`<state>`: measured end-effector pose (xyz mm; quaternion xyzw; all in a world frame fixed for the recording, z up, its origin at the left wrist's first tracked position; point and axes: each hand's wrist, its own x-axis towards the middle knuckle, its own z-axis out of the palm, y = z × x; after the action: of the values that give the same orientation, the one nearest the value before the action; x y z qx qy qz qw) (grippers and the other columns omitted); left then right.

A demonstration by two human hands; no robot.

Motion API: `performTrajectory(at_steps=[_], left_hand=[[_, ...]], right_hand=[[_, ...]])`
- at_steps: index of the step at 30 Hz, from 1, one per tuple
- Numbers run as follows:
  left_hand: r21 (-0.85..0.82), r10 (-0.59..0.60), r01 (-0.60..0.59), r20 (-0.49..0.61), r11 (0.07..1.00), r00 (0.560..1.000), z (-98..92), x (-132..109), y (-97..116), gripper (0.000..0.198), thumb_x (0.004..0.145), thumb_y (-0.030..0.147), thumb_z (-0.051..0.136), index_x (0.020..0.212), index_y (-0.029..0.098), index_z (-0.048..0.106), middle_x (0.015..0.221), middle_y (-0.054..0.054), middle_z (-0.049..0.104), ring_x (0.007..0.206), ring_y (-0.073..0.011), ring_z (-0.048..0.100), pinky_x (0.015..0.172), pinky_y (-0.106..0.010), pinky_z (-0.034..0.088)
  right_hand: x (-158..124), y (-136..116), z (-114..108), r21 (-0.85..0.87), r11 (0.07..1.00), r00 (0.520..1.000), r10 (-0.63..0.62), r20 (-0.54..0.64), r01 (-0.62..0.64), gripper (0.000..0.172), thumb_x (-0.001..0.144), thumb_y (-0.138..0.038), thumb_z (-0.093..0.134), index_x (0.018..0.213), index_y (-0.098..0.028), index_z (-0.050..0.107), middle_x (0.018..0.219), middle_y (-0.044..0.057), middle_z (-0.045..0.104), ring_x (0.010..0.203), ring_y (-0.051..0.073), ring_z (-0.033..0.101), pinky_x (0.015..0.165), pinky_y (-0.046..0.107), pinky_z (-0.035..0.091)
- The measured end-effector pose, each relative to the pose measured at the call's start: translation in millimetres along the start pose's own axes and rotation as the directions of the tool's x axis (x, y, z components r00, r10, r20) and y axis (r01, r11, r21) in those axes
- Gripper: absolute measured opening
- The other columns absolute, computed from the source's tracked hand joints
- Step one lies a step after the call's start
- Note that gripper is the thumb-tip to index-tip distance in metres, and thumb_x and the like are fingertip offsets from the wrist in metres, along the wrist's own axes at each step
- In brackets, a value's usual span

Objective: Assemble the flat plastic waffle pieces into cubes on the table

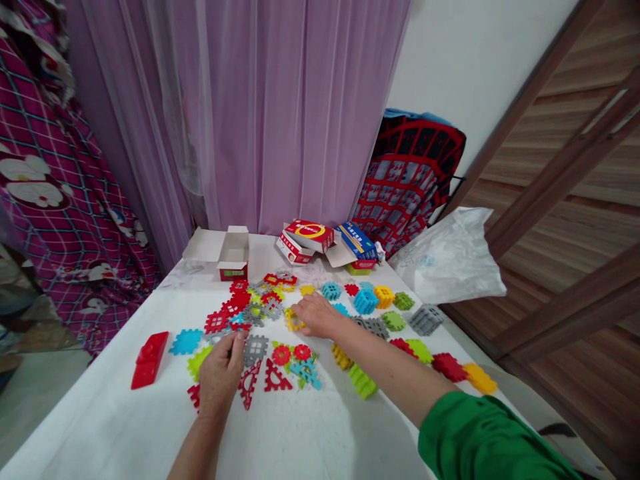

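My left hand (223, 370) is closed in a pinch above the near-left part of the table; what its fingertips hold, if anything, is hidden. Beside it lie a grey window-shaped interlocking block (257, 349), a green toothed block (199, 361) and a red triangular block (249, 384). Reaching across the table, my right hand (319, 315) has its curled fingertips on a yellow square frame block (293, 321), partly covering it. Just left of that, red, grey and green interlocking blocks (235, 305) lie in a loose heap.
Sorted stacks of blue (365, 302), yellow (384, 297) and grey blocks (427, 319) stand at the right. An opened box (234, 257), red boxes (310, 235) and a blue box (358, 240) line the back. A white plastic bag (450, 260) sits at the right edge. A red plastic piece (150, 360) lies left.
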<state>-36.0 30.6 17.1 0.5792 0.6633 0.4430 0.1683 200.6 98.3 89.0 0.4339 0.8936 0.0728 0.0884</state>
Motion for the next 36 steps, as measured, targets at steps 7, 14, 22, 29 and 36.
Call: performTrajectory(at_steps=[7, 14, 22, 29, 36], left_hand=[[0.003, 0.020, -0.020, 0.000, 1.000, 1.000, 1.1, 0, -4, 0.031, 0.088, 0.044, 0.049, 0.091, 0.028, 0.075, 0.082, 0.002, 0.076, 0.074, -0.0149, 0.067, 0.063, -0.021, 0.047], [0.051, 0.019, -0.019, 0.001, 0.999, 1.000, -1.6, 2, -2, 0.027, 0.086, 0.040, 0.052, 0.091, 0.029, 0.076, 0.082, 0.002, 0.076, 0.074, -0.0153, 0.067, 0.060, -0.021, 0.046], [0.110, -0.011, 0.005, 0.051, 0.994, 0.999, -1.5, 10, -18, 0.026, 0.082, 0.044, 0.056, 0.093, 0.032, 0.077, 0.086, 0.003, 0.077, 0.071, -0.0159, 0.068, 0.058, -0.021, 0.048], [0.135, 0.007, -0.002, -0.038, 0.991, 0.999, -1.8, 9, -14, 0.026, 0.078, 0.044, 0.055, 0.086, 0.033, 0.077, 0.088, 0.002, 0.078, 0.080, -0.0211, 0.071, 0.062, -0.026, 0.052], [0.153, -0.037, 0.036, 0.003, 0.988, 0.999, -1.8, 9, -15, 0.028, 0.079, 0.046, 0.053, 0.089, 0.033, 0.076, 0.092, 0.003, 0.078, 0.089, -0.0234, 0.071, 0.072, -0.031, 0.055]], right_hand=[[-62, 93, -6, 0.196, 0.955, 0.953, 0.255, -0.165, -0.222, 0.062, 0.079, -0.025, 0.065, 0.138, -0.015, 0.048, 0.135, 0.016, 0.057, 0.123, 0.027, 0.054, 0.102, 0.040, 0.042], [-146, 190, 3, 0.098, 0.896, 0.895, 0.441, -0.068, -0.434, 0.066, 0.073, -0.019, 0.065, 0.137, -0.015, 0.051, 0.129, 0.016, 0.061, 0.113, 0.027, 0.061, 0.097, 0.037, 0.047], [-150, 213, 17, 0.056, 0.885, 0.886, 0.461, 0.047, -0.463, 0.066, 0.071, -0.013, 0.064, 0.136, -0.017, 0.054, 0.132, 0.014, 0.062, 0.119, 0.025, 0.059, 0.101, 0.034, 0.045], [-138, 220, 30, 0.051, 0.879, 0.876, 0.464, 0.134, -0.473, 0.071, 0.070, -0.012, 0.063, 0.140, -0.019, 0.051, 0.134, 0.012, 0.061, 0.119, 0.024, 0.060, 0.101, 0.034, 0.045], [-137, 224, 39, 0.084, 0.876, 0.876, 0.463, 0.132, -0.476, 0.071, 0.069, -0.011, 0.064, 0.139, -0.021, 0.052, 0.133, 0.010, 0.062, 0.119, 0.025, 0.060, 0.100, 0.033, 0.047]])
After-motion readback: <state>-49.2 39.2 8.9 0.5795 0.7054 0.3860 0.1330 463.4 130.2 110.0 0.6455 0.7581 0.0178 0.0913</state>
